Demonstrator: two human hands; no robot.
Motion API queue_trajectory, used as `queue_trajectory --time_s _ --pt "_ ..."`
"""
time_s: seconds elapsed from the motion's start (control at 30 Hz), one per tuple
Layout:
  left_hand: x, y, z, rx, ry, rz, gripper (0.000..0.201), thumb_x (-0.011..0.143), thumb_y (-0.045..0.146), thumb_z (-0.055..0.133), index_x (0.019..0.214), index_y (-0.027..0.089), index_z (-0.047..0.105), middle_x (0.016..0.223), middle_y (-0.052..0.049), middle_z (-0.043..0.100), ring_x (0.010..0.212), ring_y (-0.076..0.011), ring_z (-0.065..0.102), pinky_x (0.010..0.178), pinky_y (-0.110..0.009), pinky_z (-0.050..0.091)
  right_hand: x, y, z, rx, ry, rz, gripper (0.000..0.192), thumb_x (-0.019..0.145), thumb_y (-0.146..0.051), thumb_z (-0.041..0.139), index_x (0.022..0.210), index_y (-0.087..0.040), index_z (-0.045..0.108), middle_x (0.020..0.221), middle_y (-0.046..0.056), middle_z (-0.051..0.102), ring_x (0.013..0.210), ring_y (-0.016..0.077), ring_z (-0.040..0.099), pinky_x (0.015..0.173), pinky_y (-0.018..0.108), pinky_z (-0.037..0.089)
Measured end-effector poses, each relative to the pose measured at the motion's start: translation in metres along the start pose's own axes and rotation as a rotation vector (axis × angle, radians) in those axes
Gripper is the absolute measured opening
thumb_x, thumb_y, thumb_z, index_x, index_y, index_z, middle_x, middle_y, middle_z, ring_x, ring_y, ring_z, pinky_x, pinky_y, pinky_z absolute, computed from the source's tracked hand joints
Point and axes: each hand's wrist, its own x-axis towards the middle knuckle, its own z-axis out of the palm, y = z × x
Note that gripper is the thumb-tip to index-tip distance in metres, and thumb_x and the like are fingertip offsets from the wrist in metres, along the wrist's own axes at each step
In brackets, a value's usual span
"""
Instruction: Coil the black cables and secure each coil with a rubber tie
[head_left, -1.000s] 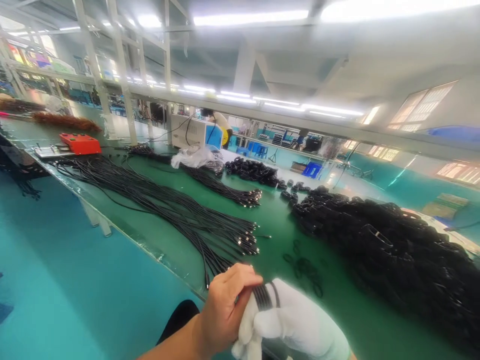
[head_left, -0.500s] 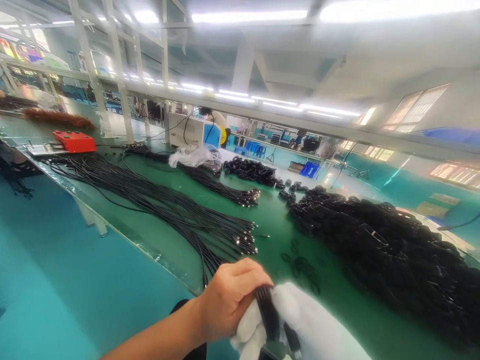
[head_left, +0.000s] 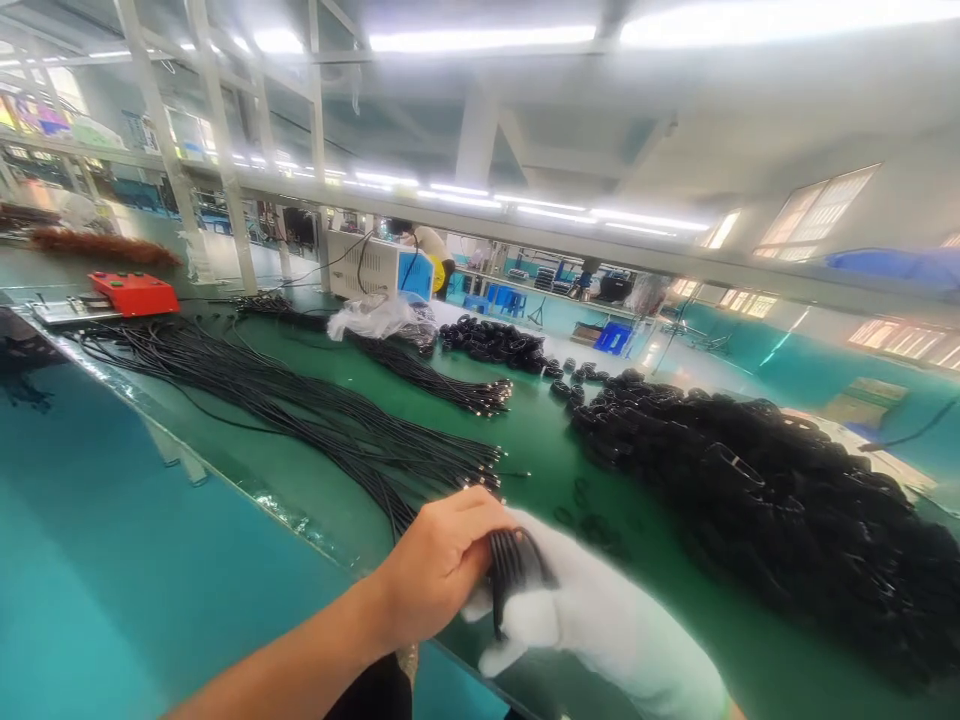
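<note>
My bare left hand (head_left: 439, 560) grips a coil of black cable (head_left: 514, 570) near the bench's front edge. On the coil's other side my right hand (head_left: 566, 595), in a white glove, has its fingers wrapped round the same loops. The cable's ends are hidden by the hands. Just beyond my left hand lies a long bundle of loose black cables (head_left: 300, 405), their metal-tipped ends pointing right. A second, shorter cable bundle (head_left: 442, 378) rests behind it. To the right of my gloved hand spreads a large heap of coiled black cables (head_left: 735, 500).
The green bench (head_left: 300, 510) runs off to the far left, where a red box-shaped device (head_left: 135, 293) stands. A clear plastic bag (head_left: 379, 317) lies before a white and blue machine (head_left: 379, 265). Several small black rings (head_left: 592, 525) lie beside the heap. Another person (head_left: 431, 250) is in the background.
Both hands have shifted slightly up and left with the coil. My right hand has turned and its gloved fingers now come round the coil's near side. The view has swung slightly.
</note>
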Motion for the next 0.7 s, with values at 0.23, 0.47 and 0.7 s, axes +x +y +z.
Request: queue_trajectory --time_s 0.23,0.47,0.7 --pt "0.012 0.001 0.002 0.085 -0.042 -0.038 0.029 0.085 0.005 0.041 0.094 0.021 0.064 0.089 -0.001 0.058 0.082 -0.0114 0.055 0.075 -0.021 0.043 0.016 0.007 -0.005 0.036 0.052 -0.038 0.041 0.062 -0.019 0.075 0.099 -0.015 0.057 0.087 0.005 0.065 0.078 0.0212 0.065 0.070 0.036 0.054" --pt "0.030 -0.006 0.012 -0.001 -0.039 -0.386 0.014 0.080 0.019 0.049 0.092 0.022 0.058 0.078 0.003 0.060 0.067 -0.0115 0.055 0.058 -0.020 0.042 0.023 0.031 -0.031 0.394 -0.107 -0.051 0.042 0.070 -0.030 0.069 0.106 -0.009 0.059 0.093 0.013 0.064 0.080 0.0230 0.065 0.067 0.040 0.056" --pt "0.040 -0.023 0.024 0.054 0.032 -0.493 0.007 0.075 0.019 0.051 0.074 0.020 0.057 0.067 0.003 0.060 0.061 -0.0113 0.054 0.053 -0.020 0.039 0.030 0.047 -0.039 0.440 -0.003 -0.052 0.033 0.072 -0.029 0.069 0.098 -0.009 0.063 0.082 0.012 0.065 0.078 0.0211 0.064 0.065 0.038 0.055"
